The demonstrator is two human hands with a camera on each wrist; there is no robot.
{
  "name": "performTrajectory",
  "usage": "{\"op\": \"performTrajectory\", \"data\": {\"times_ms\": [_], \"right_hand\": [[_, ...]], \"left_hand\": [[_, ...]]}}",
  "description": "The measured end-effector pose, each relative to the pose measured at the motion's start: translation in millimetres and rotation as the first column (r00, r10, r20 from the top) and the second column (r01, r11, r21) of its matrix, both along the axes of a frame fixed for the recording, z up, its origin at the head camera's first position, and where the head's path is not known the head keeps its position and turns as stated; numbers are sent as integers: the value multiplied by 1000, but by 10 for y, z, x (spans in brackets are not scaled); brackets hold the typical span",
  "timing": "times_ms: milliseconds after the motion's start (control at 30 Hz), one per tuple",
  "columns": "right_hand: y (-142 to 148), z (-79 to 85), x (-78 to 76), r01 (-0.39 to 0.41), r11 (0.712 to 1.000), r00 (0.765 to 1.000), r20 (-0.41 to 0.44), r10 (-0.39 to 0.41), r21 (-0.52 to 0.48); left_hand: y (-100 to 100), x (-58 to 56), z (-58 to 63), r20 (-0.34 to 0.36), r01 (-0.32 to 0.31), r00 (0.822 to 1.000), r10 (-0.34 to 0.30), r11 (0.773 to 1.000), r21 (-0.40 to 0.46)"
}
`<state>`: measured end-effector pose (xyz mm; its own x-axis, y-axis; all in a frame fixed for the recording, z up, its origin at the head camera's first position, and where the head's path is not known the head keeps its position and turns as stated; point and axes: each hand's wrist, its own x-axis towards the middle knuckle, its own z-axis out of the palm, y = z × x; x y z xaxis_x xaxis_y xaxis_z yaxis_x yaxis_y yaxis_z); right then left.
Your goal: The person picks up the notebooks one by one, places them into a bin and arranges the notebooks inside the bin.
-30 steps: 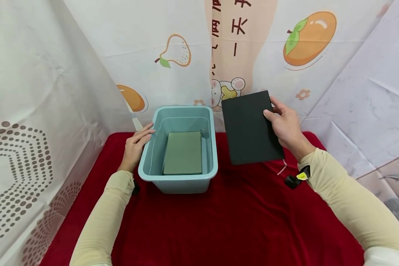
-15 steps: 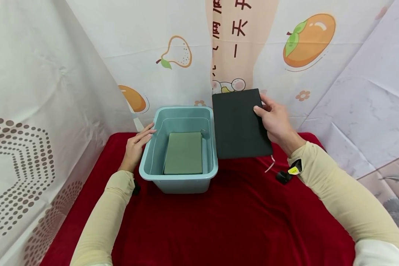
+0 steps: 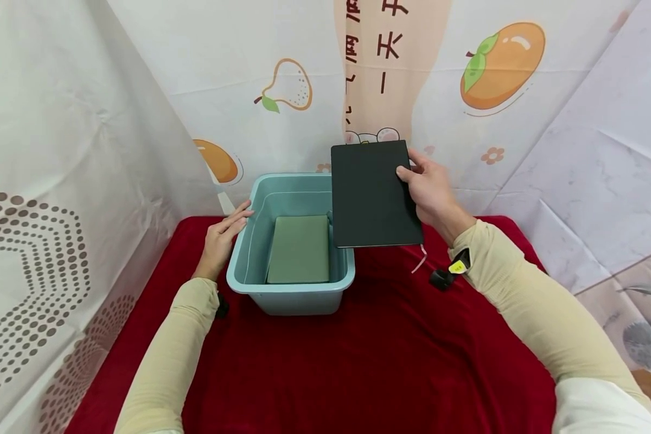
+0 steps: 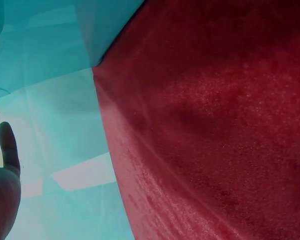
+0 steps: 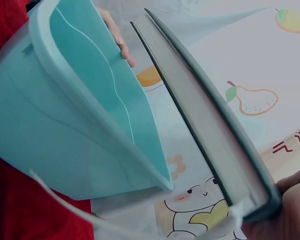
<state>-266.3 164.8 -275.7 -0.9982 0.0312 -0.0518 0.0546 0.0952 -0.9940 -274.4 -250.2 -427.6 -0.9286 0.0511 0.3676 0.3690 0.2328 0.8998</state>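
Note:
My right hand point(image 3: 430, 188) pinches a black hardcover notebook point(image 3: 374, 199) by its right edge, thumb on the cover. The notebook hangs in the air over the right rim of a light blue plastic tub point(image 3: 295, 304), and a pale ribbon point(image 3: 421, 259) dangles from its lower corner. In the right wrist view the notebook's page edges point(image 5: 195, 110) show between its covers. Flat on the tub's floor lies a green book point(image 3: 299, 250). My left hand point(image 3: 220, 241) rests its fairly straight fingers on the tub's left rim; the left wrist view catches only part of that hand point(image 4: 3, 185).
A red velvet cloth point(image 3: 390, 361) covers the table under the tub. Behind it hangs a white curtain point(image 3: 222, 60) with fruit prints, and more sheets hang at both sides. The tub's walls stand well above the green book.
My right hand has carried the black notebook leftward and slightly up, from beside the tub to over its right rim. The left hand and tub stay put.

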Motion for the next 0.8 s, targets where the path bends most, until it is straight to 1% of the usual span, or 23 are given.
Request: {"op": "performTrajectory", "data": {"times_ms": [100, 400, 567, 800], "right_hand": [[-62, 15, -47, 17, 1000, 1000, 12, -17, -23], [-247, 8, -149, 61, 997, 998, 10, -61, -37], [-354, -25, -178, 55, 998, 998, 18, -55, -36], [-516, -53, -231, 37, 997, 999, 25, -35, -74]], "left_hand": [[-10, -15, -24, -6, 3, 1000, -3, 1000, -4], [-16, -52, -55, 5, 4, 1000, -4, 1000, -1], [-12, -48, -58, 10, 2, 1000, -2, 1000, -5], [3, -29, -42, 4, 0, 1000, 0, 1000, 9]]}}
